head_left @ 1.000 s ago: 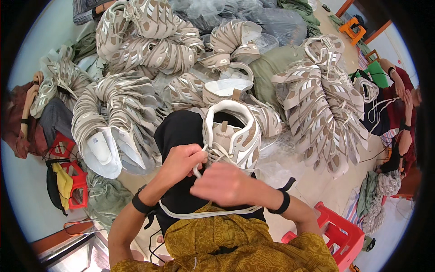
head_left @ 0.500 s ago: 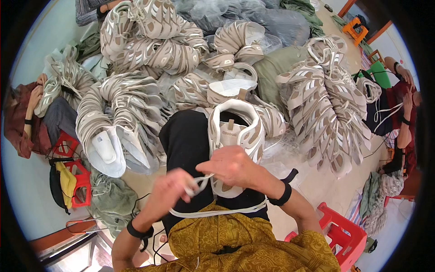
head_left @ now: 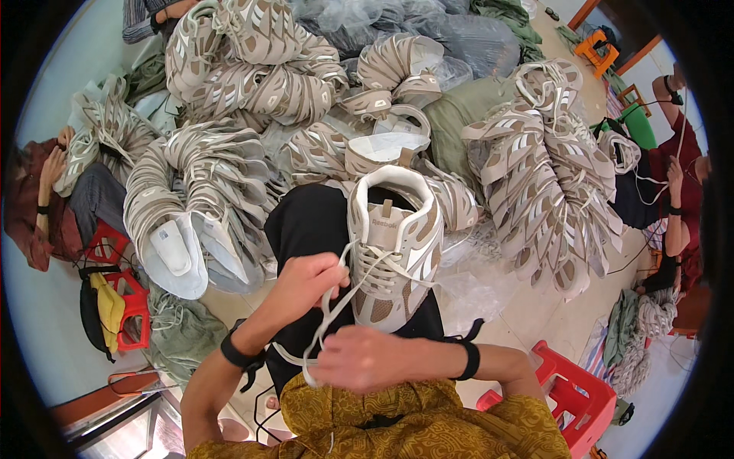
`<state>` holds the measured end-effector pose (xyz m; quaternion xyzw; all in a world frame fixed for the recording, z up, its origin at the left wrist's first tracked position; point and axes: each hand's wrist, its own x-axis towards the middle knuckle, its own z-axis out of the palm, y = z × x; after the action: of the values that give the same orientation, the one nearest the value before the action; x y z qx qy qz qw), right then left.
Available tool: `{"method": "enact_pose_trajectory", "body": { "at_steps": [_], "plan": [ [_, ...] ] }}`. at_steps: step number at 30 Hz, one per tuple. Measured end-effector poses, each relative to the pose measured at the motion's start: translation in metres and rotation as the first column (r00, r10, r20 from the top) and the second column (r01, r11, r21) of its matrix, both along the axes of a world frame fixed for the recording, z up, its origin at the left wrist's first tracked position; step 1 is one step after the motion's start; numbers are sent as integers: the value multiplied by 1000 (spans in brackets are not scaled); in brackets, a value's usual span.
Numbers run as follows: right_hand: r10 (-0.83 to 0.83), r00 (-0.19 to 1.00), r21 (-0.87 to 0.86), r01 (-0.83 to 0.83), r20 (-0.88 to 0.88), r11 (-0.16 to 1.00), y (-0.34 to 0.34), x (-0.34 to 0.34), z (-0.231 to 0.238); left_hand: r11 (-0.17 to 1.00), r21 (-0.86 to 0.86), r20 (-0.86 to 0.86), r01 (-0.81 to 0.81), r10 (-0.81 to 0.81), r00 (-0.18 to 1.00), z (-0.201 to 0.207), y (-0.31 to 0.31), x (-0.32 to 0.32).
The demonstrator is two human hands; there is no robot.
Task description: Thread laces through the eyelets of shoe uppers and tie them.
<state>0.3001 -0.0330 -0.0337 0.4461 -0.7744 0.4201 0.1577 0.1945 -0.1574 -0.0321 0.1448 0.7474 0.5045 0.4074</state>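
A beige, white and brown shoe upper (head_left: 395, 256) rests on my lap in black trousers (head_left: 302, 222), its heel opening away from me and its toe toward me. A flat whitish shoelace (head_left: 330, 310) runs through its eyelets, with loose lengths hanging to the left. My left hand (head_left: 312, 284) is closed on the lace beside the upper's left edge. Nearer to me, below the toe, my right hand (head_left: 367, 358) is closed, with a lace loop coming out at its fingers; the exact grip is partly hidden.
Bundles of nested shoe uppers stand at left (head_left: 218, 180) and right (head_left: 547, 183), with a heap (head_left: 260, 84) behind. A red stool (head_left: 573, 394) is at lower right. Co-workers sit at the far left (head_left: 50, 191) and far right (head_left: 677, 168), the latter holding a lace.
My right hand has moved down off the upper toward my waist, uncovering the laced front. My left hand has risen to the upper's left side. The lace across my lap has been drawn leftward.
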Motion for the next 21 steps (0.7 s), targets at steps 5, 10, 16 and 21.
{"method": "enact_pose_trajectory", "body": {
  "at_steps": [5,10,16,21],
  "plan": [
    [-421,899,-95,433,124,896,59,-30,10,960,281,88,-20,-4,996,38,-67,30],
    [-635,769,185,615,70,766,93,-30,19,907,232,82,-352,342,936,16,-85,23],
    [-660,748,243,629,70,739,96,-14,8,426,642,194,-637,715,672,16,-96,-52],
    [-632,775,338,602,-29,723,83,-32,1,451,678,72,-580,745,663,35,-102,-108]
  ]
}}
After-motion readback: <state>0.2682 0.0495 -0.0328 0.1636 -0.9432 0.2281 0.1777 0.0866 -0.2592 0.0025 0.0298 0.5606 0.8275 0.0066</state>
